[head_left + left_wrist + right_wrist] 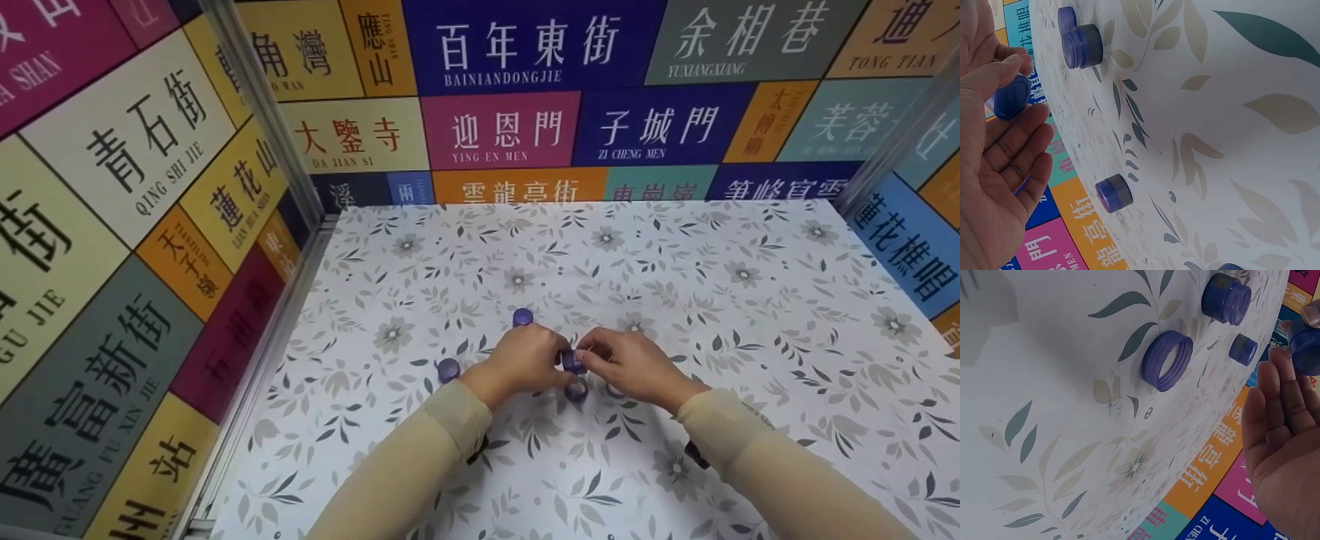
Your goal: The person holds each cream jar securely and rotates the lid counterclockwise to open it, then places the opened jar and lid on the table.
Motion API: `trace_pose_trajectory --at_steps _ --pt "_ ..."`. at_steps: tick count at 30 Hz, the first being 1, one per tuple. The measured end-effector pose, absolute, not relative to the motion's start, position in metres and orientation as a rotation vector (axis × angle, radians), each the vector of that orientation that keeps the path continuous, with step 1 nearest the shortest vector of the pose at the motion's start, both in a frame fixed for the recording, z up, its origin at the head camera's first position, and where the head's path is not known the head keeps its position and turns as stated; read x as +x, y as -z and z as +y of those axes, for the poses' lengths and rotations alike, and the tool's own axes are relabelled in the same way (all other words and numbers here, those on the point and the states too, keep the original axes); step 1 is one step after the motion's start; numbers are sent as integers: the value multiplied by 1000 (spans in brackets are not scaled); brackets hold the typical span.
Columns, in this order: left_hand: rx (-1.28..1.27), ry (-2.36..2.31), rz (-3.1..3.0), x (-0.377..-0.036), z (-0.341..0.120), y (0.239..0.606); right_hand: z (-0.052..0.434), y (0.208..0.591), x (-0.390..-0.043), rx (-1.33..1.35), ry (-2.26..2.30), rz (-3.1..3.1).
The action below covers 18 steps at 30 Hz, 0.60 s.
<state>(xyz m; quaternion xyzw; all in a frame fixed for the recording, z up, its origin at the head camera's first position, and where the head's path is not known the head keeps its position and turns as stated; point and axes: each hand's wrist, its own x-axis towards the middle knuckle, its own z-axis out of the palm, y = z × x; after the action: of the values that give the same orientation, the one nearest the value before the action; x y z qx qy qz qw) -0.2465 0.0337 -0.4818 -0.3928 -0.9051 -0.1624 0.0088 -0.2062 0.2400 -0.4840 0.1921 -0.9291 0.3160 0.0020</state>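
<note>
The left hand point(525, 360) and the right hand point(630, 364) met just above the middle of the bench point(750, 315), and together they pinched one small purple cap point(574, 361) between their fingertips. In the left wrist view, the thumb and the fingers of the left hand point(994, 169) closed lightly around this cap point(1012, 97), while the palm stayed wide. In the right wrist view, the fingers of the right hand point(1283, 439) were nearly straight and only their tips touched the held cap point(1306, 346) at the edge of the picture. Directly under the hands, a second purple cap point(576, 390) lay on the bench. Another cap point(523, 316) stood just beyond the left hand, and one more cap point(448, 369) stood to the left of the left wrist. The right wrist view also showed an open cap point(1167, 360) with its hollow side toward the camera, lying on the flowered cover. Both arms wore beige sleeves point(420, 465). Around the bench stood walls point(135, 225) covered with coloured street-name signs.
</note>
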Motion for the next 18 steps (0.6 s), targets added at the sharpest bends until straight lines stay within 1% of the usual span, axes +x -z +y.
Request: trace_pose_trajectory --at_steps 9,18 --pt "-1234 500 -2821 -246 33 482 241 485 -207 699 -1137 -2833" --pt "-1238 498 -2801 -246 32 482 241 486 -208 768 -1148 -2780"
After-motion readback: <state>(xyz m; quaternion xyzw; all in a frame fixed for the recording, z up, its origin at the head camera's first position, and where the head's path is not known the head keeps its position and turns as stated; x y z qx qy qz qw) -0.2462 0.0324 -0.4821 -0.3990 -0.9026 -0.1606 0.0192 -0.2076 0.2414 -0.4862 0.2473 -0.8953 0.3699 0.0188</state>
